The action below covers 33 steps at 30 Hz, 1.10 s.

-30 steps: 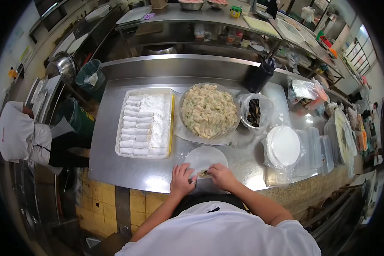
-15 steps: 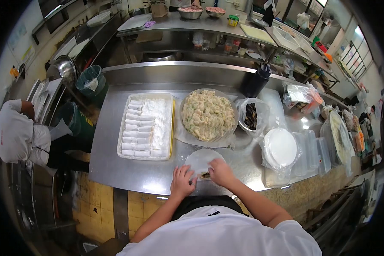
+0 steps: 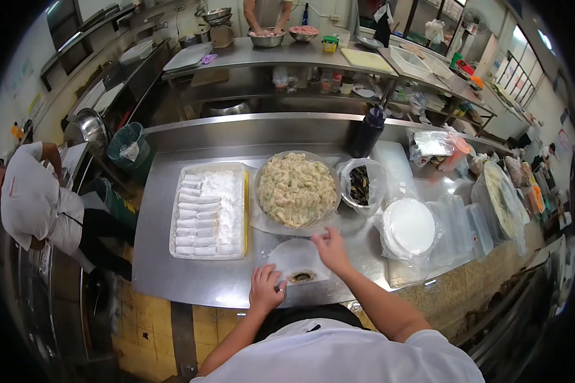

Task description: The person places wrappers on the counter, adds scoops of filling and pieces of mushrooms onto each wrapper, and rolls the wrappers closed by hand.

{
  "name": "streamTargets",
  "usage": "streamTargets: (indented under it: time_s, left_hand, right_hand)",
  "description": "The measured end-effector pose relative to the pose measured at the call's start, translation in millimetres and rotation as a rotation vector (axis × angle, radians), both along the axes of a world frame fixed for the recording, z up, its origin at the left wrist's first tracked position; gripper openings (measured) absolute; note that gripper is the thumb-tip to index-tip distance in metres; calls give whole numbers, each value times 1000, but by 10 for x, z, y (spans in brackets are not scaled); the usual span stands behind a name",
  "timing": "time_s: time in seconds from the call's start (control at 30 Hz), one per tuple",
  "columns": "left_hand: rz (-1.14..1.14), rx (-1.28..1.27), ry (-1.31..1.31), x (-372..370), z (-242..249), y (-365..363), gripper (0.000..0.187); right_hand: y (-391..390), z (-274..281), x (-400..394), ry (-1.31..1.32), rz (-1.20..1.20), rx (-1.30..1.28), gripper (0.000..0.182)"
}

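Note:
On the steel table in front of me lies a round translucent wrapper sheet, a small dark filling showing near its lower edge. My left hand rests at the wrapper's left side with fingers spread. Above the right edge of the sheet is my right hand, fingers apart and holding nothing I can see. Beyond it sits a large heap of pale chopped filling on a lined tray. To the left, a white tray holds rows of white rolls on white powder.
Right of the heap are a bag-lined bowl of dark strips, a dark squeeze bottle, stacked round white wrappers and clear plastic containers. One person bends at the left; another works at the back counter.
My right hand has moved up and right off the filling, uncovering more of it. My left hand stays by the wrapper. The view has tilted up, showing more of the person behind.

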<state>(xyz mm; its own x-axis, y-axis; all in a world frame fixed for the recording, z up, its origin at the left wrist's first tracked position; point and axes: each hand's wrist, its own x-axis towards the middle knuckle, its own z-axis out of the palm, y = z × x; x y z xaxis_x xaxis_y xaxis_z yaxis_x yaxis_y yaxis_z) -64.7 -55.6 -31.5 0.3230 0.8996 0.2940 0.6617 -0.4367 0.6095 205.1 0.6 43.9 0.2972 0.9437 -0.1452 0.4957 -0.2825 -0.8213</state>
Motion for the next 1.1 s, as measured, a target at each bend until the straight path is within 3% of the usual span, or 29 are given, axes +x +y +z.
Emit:
streamTargets:
  time_s: [0.07,0.23,0.3,0.37,0.43,0.5,0.67,0.7,0.9,1.0,1.1]
  left_hand:
    - [1,3,22,-13,18,-5,37]
    - [-4,-52,-64,-47,-63,44,45]
    - [138,-57,-126,-3,-133,109,55]
    - [203,-60,-127,10,-47,282,52]
    - [203,-233,50,31,166,430,52]
    - [165,-289,171,79,189,636,47]
    - [2,-228,174,91,-81,790,24]
    - [14,-348,113,138,142,749,21]
    - [100,-477,-100,24,-80,707,25]
    - [55,-348,37,-80,-218,581,25]
    - [16,-823,17,-201,-394,528,25]
  right_hand:
    - [321,272,12,280,-305,-155,85]
    - [437,-207,278,91,-260,-267,94]
    - [145,-495,324,-227,-175,-135,84]
    - [-186,-320,284,-206,-132,-259,71]
    - [-458,-164,211,-241,-69,-367,52]
    - [-607,-274,154,-172,-109,-384,46]
    - [-758,-898,54,-121,-150,-398,34]
    - [-817,-857,47,-113,-159,-378,33]
    - [-1059,-695,-94,-83,-176,-345,33]
    - [-1116,-688,-179,-63,-245,-262,32]
    - [-1128,-761,-267,-52,-277,-226,29]
